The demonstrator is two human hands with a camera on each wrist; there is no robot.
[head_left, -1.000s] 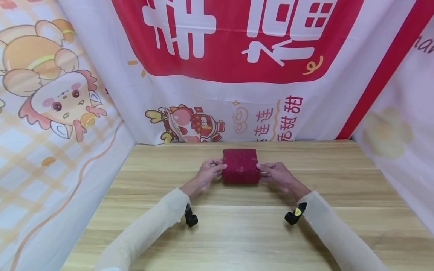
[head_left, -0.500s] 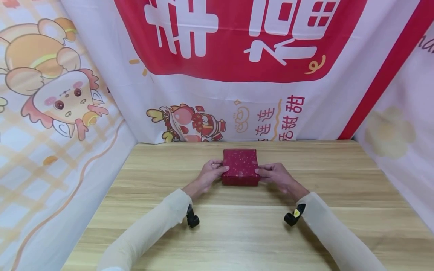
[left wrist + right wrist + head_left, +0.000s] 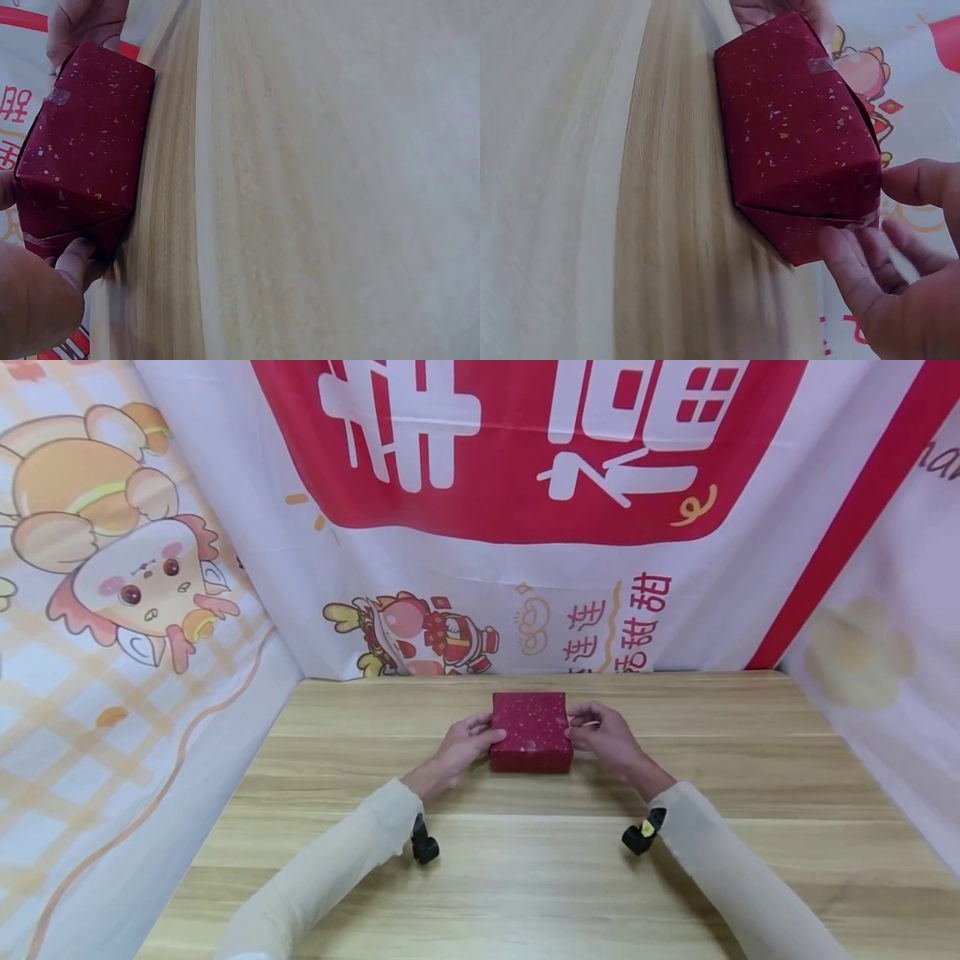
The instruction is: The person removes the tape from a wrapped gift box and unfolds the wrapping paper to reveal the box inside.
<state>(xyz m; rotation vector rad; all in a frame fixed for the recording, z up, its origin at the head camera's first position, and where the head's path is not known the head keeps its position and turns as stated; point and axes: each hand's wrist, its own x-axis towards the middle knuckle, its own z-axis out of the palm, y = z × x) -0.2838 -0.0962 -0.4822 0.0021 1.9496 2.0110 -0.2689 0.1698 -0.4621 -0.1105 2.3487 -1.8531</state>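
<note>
A box wrapped in dark red speckled paper (image 3: pixel 530 724) lies on the wooden table near its back edge. My left hand (image 3: pixel 463 745) holds its left end, thumb on the top edge and fingers against the folded end. At the opposite end, my right hand (image 3: pixel 609 739) has its thumb at the top edge and its fingertips on the folded paper flap (image 3: pixel 780 229). A piece of clear tape (image 3: pixel 821 65) shows on the top edge of the long side facing me. The underside of the box is hidden.
The wooden table (image 3: pixel 525 877) stretches toward me in front of the box. Close behind it hangs a printed cloth (image 3: pixel 465 560). More printed cloth walls stand at the left (image 3: pixel 225 727) and right (image 3: pixel 862 693).
The box, blurred one second ago, now looks sharp and sits very slightly nearer to me. My right hand's fingers have shifted up and back along its end. The left hand has barely moved.
</note>
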